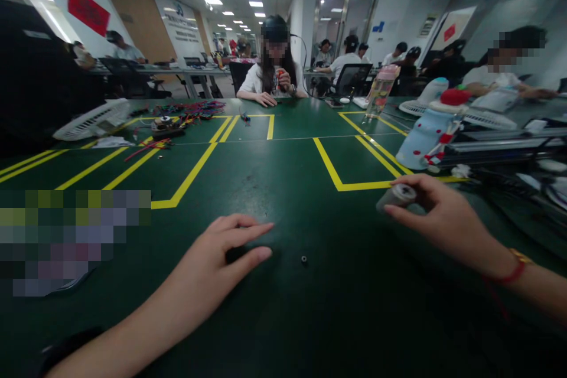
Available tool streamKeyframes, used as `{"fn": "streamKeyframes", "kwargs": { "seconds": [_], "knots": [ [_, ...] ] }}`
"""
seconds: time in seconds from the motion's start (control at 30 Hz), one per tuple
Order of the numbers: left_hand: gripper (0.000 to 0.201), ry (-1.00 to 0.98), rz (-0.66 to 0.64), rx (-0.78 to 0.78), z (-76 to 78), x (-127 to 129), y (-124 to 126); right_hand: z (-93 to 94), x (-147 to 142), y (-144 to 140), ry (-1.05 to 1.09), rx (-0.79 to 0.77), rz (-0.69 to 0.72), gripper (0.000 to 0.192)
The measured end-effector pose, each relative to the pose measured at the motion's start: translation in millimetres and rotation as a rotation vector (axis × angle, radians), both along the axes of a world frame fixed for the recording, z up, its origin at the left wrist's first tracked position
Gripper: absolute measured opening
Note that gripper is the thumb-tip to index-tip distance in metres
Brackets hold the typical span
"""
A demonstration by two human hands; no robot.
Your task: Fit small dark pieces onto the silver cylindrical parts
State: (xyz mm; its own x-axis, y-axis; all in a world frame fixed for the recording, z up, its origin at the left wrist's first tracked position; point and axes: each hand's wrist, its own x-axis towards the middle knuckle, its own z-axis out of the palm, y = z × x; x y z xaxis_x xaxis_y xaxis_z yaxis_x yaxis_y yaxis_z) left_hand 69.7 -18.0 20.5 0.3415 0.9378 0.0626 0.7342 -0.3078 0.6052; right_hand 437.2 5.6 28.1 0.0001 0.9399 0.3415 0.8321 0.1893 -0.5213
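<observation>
Right now the right hand (436, 221), lower right of frame, pinches a small grey cylindrical part (397, 196) between thumb and fingertips, lifted just above the green tabletop (283, 177). Left hand (221, 254), lower centre, lies flat and relaxed, fingers loosely spread, holding nothing; something dark sits under its fingertips, can't tell what. Small black ring-like piece (303, 259) lies loose between the hands, nearer the left. Looks like the part-in-hand stage; picking up that ring would need a fine fingertip pinch. A person sits across at centre top; pale blue bottle (423, 142) at right.
</observation>
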Motion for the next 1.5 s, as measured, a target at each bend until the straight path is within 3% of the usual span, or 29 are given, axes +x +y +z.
{"fn": "streamKeyframes", "kwargs": {
  "seconds": [0.1,0.17,0.27,0.37,0.43,0.5,0.57,0.63,0.7,0.8,0.93,1.0,1.07,1.13,1.2,1.5],
  "knots": [
    [0.041,-0.003,0.174,-0.069,0.5,-38,-3,-5.8,70,4,-0.155,-0.026,-0.274,0.052],
    [0.04,-0.021,0.234,-0.101,-2.7,-55,-4,-12.2,105,6,-0.224,-0.074,-0.356,0.054],
    [0.038,-0.037,0.303,-0.106,-8.1,-63,-6,-17.6,116,7,-0.317,-0.006,-0.358,0.063],
    [0.038,-0.024,0.343,-0.091,-11.1,-59,-7,-14.0,73,2,-0.429,0.255,-0.217,0.074],
    [0.039,-0.01,0.34,-0.093,-12.3,-57,-7,-10.2,23,-6,-0.445,0.31,0.038,0.063],
    [0.041,0.01,0.329,-0.109,-13.4,-57,-7,-8.9,-31,-14,-0.383,0.193,0.337,0.046],
    [0.043,0.029,0.321,-0.134,-14.3,-60,-7,-10.9,-76,-19,-0.313,0.088,0.529,0.038],
    [0.044,0.035,0.319,-0.141,-14.1,-62,-8,-13.3,-103,-19,-0.273,0.031,0.639,0.025],
    [0.044,0.027,0.313,-0.137,-12.6,-61,-9,-11.9,-108,-16,-0.265,0.011,0.67,0.019],
    [0.043,0.004,0.306,-0.147,-9.2,-57,-11,0.9,-73,-7,-0.296,0.086,0.532,0.021],
    [0.042,-0.011,0.311,-0.153,-8.3,-53,-11,24.5,18,5,-0.461,0.284,0.078,0.028],
    [0.041,-0.011,0.32,-0.141,-9.5,-53,-10,30.8,61,7,-0.593,0.238,-0.163,0.031],
    [0.041,-0.012,0.34,-0.129,-10.5,-54,-9,32.7,90,7,-0.656,0.058,-0.338,0.035],
    [0.042,-0.013,0.348,-0.13,-10.9,-55,-9,33.2,103,5,-0.617,-0.137,-0.412,0.04],
    [0.042,-0.014,0.341,-0.138,-10.9,-56,-9,34.5,103,3,-0.561,-0.223,-0.424,0.042],
    [0.039,-0.05,0.318,-0.14,-13.5,-57,-11,38.8,96,1,-0.421,-0.261,-0.457,0.044]
  ]
}}
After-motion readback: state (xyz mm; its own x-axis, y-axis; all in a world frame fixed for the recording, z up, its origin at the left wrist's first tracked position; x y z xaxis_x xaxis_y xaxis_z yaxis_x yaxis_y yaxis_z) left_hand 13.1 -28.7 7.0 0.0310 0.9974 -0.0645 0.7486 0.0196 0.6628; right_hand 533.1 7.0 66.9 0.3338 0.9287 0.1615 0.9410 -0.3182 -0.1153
